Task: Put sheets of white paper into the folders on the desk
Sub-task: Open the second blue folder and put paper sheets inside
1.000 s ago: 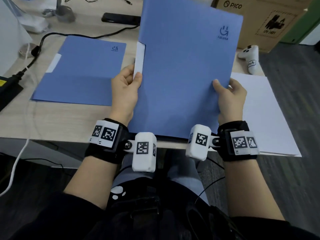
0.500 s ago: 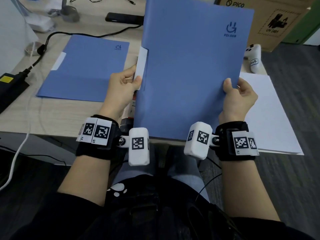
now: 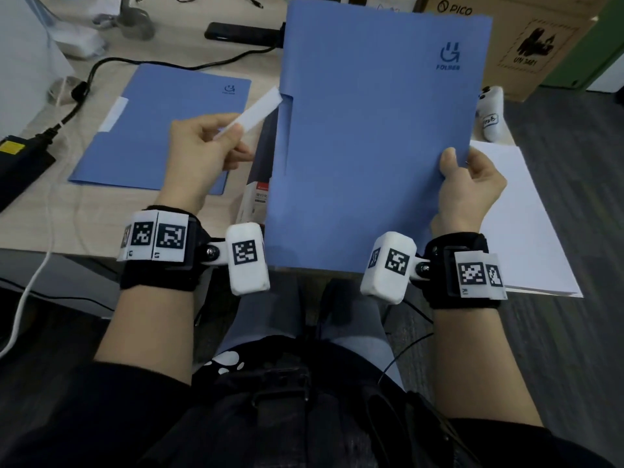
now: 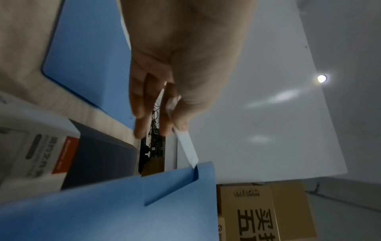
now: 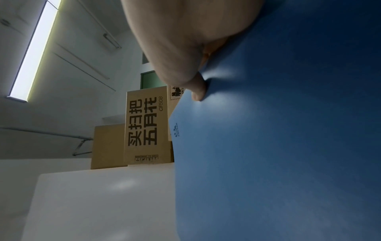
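Note:
A blue folder [image 3: 371, 136] is held up, tilted, over the desk's near edge. My right hand [image 3: 466, 184] grips its right edge, thumb on the front cover [image 5: 268, 146]. My left hand [image 3: 206, 153] pinches a narrow white strip [image 3: 256, 111] that sticks out of the folder's left edge; in the left wrist view the white strip [image 4: 186, 146] runs from my fingertips into the folder [image 4: 123, 203]. A second blue folder [image 3: 162, 126] lies shut on the desk at the left. A stack of white paper [image 3: 526, 231] lies at the desk's right corner.
A black cable [image 3: 101, 67] and a power brick [image 3: 20, 163] lie at the left. A white controller [image 3: 489, 116] stands near the paper. Cardboard boxes [image 3: 526, 38] stand behind. A dark package with a red label [image 3: 258, 184] lies under the held folder.
My left hand has moved out to the left, pulling the white strip away from the folder's left edge. The folder has risen slightly; my right hand keeps its grip.

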Motion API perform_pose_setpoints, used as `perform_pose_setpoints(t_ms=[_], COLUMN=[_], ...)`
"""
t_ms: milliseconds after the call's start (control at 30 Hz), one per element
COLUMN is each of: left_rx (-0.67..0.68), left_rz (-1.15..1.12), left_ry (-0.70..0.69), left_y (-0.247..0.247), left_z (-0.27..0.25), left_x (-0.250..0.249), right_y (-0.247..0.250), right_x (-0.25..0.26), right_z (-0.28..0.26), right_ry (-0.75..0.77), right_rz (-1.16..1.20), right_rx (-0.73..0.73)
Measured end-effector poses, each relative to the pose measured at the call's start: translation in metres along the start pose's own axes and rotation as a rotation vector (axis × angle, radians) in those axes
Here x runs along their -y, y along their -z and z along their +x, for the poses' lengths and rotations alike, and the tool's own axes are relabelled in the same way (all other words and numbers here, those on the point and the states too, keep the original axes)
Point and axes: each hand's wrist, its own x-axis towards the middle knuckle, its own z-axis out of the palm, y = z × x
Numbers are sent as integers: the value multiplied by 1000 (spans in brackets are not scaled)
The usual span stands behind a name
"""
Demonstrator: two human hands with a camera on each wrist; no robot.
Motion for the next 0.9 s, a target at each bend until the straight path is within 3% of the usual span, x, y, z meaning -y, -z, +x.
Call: perform_pose_setpoints(t_ms=[167,467,533,600,700,800,900], left_rx=[-294,-420,-371,-232,17,187,177], left_rz=[-215,-382,-428,-413,-192,-47,-43], left_ry=[55,-32,23,146,309,243,180], left_y=[2,-6,-12,-24,-49,-73,-90], left_z=[9,22,21,13,-6,-20,-25], left_x=[3,-12,-15,-19,-22,-11,0], right_y=[3,11,14,18,23,29,37], right_x=[3,0,0,0,-3,-5,-7], right_z=[0,-2,1,4,8,11,15], right_ry=[-25,-78,-71,-67,-85,-100,-126], right_rz=[11,28,48,68,70,55,-3], right_rx=[65,107,86,59,31,46,90])
